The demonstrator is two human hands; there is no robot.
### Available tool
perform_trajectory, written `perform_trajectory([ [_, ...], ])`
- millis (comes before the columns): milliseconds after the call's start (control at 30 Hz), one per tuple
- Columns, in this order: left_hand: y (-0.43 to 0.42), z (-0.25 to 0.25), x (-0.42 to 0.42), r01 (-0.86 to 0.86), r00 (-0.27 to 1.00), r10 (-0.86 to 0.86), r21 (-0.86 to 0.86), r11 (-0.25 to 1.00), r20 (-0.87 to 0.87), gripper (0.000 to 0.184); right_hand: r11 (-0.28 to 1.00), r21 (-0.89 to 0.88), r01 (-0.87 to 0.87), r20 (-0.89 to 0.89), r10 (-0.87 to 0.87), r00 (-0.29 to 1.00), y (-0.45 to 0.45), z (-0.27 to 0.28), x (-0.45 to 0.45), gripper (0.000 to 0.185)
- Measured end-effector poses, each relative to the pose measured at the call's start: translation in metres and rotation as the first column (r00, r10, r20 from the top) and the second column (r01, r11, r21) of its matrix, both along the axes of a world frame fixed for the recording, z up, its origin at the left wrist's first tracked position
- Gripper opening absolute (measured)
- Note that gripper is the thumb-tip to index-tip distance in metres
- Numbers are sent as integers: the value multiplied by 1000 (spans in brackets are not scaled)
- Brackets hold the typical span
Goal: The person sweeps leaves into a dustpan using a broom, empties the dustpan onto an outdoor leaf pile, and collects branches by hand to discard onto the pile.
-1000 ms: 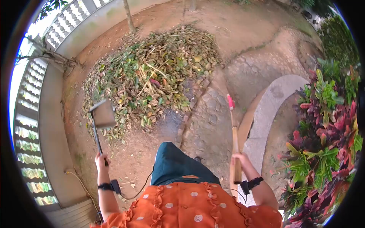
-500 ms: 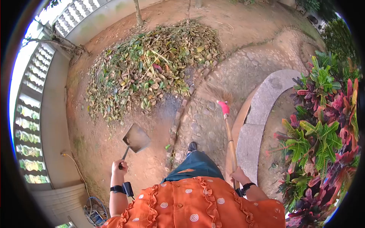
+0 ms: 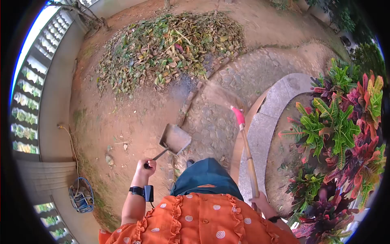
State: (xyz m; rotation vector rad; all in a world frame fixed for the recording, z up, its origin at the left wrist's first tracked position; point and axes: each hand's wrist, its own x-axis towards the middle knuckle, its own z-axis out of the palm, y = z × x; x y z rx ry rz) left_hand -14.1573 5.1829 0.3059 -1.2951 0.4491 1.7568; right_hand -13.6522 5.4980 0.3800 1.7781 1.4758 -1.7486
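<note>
My left hand (image 3: pixel 145 167) is closed around the dark handle of a metal dustpan (image 3: pixel 175 139). The dustpan's pan hangs over the border between the bare soil and the stone path. My right hand (image 3: pixel 260 201) grips the lower end of a long wooden broom handle. From there the broom (image 3: pixel 246 147) reaches forward to a pink binding, and its thin bristles fan out to the left, smeared by motion, over the paving. A big heap of dry and green leaves (image 3: pixel 162 53) lies ahead on the left.
A curved stone kerb (image 3: pixel 260 134) borders the cobbled path (image 3: pixel 211 122) on the right, with red and green croton plants (image 3: pixel 333 122) beyond it. At left run a wall with a balustrade (image 3: pixel 32 93) and a coiled blue hose (image 3: pixel 81 197). Low edging stones (image 3: pixel 189 101) divide soil from path.
The dustpan has swung right, from over the soil to the path's edge. My view has shifted, so the leaf heap sits higher. The broom's bristles have swept left, and both hands keep their grips.
</note>
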Motion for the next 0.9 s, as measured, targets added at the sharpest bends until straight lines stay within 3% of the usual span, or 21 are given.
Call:
perform_trajectory([
  [67,-10,-3,34,3,1000,-4,27,1000,27,15,995,90,-46,-51,50,997,25,-29,-8,33],
  [200,-18,1,108,-34,998,28,87,996,64,14,989,109,-99,-56,105,993,83,-87,-48,36],
  [333,-26,-12,178,-84,982,54,167,982,180,13,956,140,-258,-30,264,964,66,-154,0,36],
  [400,-29,-29,208,-121,981,99,129,984,168,14,899,170,-405,168,378,910,31,-145,65,38],
  [533,-43,-82,248,-226,968,216,65,972,129,11,860,-13,-511,276,494,824,-10,-65,162,39],
  [600,-42,-97,265,-219,973,218,17,975,73,11,887,-66,-458,104,462,881,-13,-33,210,42],
  [633,-45,-107,272,-209,978,210,-40,977,19,11,885,-63,-462,109,466,878,-15,-12,216,42],
  [700,-55,-131,286,-270,959,268,11,963,88,11,944,-226,-239,54,257,965,-22,22,224,43],
  [767,-54,-140,295,-262,964,265,-89,961,26,14,956,-170,-237,16,244,970,-30,25,212,41],
  [800,-59,-151,297,-298,949,305,-84,951,83,13,966,-123,-227,-29,225,974,-33,26,205,40],
  [900,-75,-166,298,-351,924,350,-21,936,155,13,959,-37,-281,-33,280,959,-25,-39,176,46],
])
